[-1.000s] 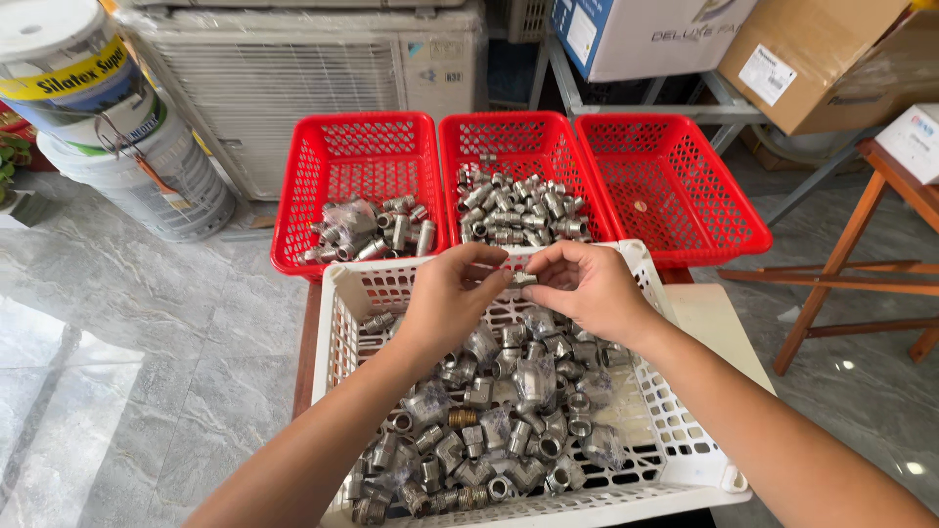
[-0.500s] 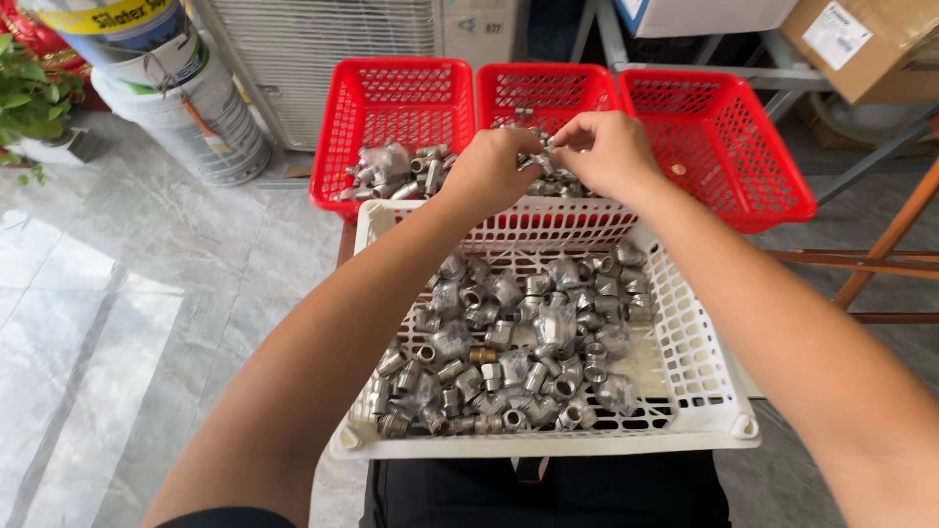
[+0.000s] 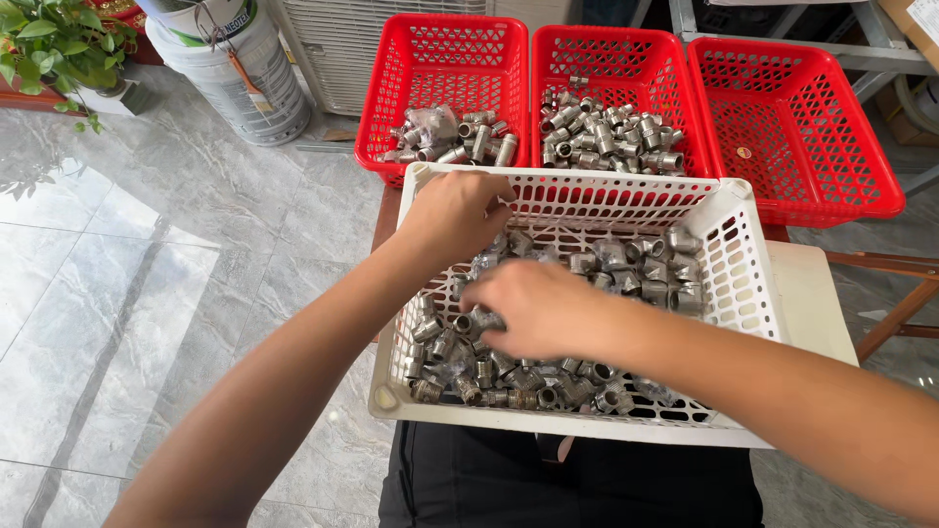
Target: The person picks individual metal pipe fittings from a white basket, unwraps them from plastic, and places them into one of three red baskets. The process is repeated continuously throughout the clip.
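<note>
Three red baskets stood in a row beyond the white basket [image 3: 753,269]: the left red basket [image 3: 391,108] held a small heap of metal fittings, the middle red basket [image 3: 685,98] a larger heap, and the right red basket [image 3: 841,137] showed only one small dark piece on its floor. The white basket's far wall nearly touched the near rims of the red ones, so little room lay between them. To the left lay grey marble floor [image 3: 147,293], with a white bucket [image 3: 245,78] and a potted plant [image 3: 49,39] well back. A wooden frame [image 3: 890,303] stood close on the right.

The pipe fittings [image 3: 636,269] lay piled across the white basket's floor. The left hand [image 3: 460,215] was over the basket's far left corner, fingers curled downward; whether they pinched a fitting could not be told, since the hand's back hid them. The right hand [image 3: 533,308] lay palm down on the pile near the middle, fingers bent and reaching leftward into the fittings, probably closing on one, though the grip was blurred.
</note>
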